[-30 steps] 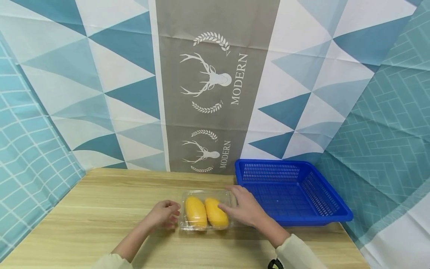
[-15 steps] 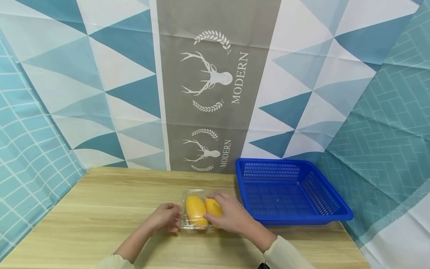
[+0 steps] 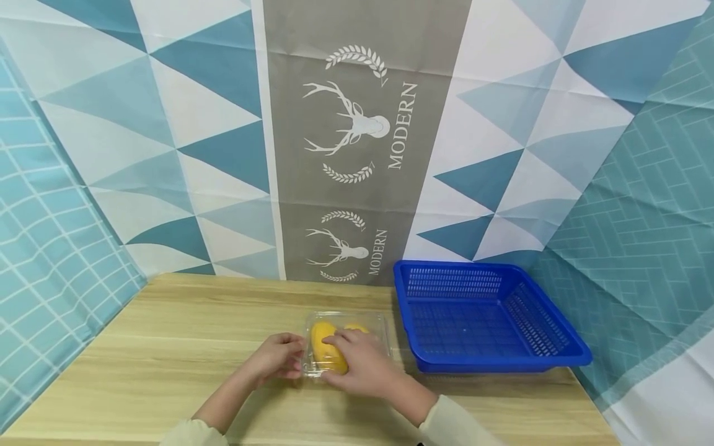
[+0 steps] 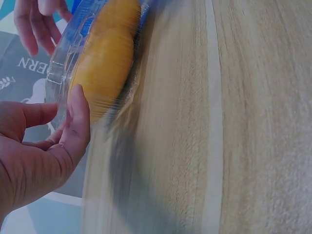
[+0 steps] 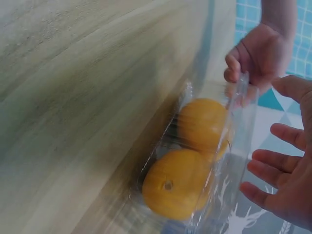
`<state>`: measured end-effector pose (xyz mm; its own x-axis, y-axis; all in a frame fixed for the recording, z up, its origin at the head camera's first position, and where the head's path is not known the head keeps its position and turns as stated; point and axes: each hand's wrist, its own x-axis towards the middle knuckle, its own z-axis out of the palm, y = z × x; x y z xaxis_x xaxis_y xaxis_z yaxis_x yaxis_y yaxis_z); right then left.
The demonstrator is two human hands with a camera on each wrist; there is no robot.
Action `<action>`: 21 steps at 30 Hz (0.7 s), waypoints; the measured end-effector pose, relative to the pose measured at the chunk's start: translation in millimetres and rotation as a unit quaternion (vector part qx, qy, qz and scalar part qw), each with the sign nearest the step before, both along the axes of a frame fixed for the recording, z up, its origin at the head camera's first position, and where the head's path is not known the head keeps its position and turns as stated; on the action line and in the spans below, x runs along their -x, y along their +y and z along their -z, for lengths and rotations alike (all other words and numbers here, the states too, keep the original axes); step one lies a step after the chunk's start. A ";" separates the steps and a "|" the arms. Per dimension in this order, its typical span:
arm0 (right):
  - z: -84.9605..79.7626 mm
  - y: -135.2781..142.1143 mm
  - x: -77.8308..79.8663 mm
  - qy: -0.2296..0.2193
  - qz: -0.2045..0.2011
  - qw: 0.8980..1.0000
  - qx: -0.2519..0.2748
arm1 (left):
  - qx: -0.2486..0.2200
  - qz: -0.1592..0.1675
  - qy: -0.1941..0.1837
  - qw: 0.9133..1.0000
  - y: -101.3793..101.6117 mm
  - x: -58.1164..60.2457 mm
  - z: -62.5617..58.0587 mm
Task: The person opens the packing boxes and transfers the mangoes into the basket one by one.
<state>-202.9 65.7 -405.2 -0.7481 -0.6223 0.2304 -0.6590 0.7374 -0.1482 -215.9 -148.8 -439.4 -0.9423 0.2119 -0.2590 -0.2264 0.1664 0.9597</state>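
A clear plastic clamshell box (image 3: 375, 321) with two yellow mangoes (image 3: 321, 336) inside stands on the wooden table. At the box's left end is my left hand (image 3: 277, 357), its thumb and curled fingers on either side of the rim in the left wrist view. My right hand (image 3: 365, 367) is over the lid, covering most of the right mango in the head view. From the right wrist, its fingers (image 5: 275, 161) look spread and relaxed beside the lid, holding nothing. Both mangoes (image 5: 176, 184) show through the clear plastic there.
A blue plastic basket (image 3: 415, 347) with slotted sides stands just right of the box, close to the back wall. Patterned cloth (image 3: 223, 155) hangs behind and at both sides of the wooden table (image 3: 184, 322).
My right hand has moved left across the lid, from the box's right edge to over the mangoes. The left hand stays at the left end, and the box has hardly moved.
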 end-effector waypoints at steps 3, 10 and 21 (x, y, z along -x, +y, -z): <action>3.0 -5.1 1.3 0.027 -0.008 0.999 -0.038 | -0.007 0.000 0.001 1.000 1.0 0.6 0.0; 7.4 -11.0 4.7 0.058 -0.003 0.995 -0.080 | -0.017 0.000 0.001 1.000 2.2 1.4 0.2; 5.7 -17.5 4.8 0.105 -0.007 0.986 -0.129 | -0.019 0.011 -0.009 1.000 -1.9 2.1 1.4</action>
<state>-207.7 48.2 -410.9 -0.6915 -0.6907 0.2118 -0.6660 0.7230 0.1833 -217.9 -150.7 -440.8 -0.9326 0.2423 -0.2674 -0.2407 0.1344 0.9612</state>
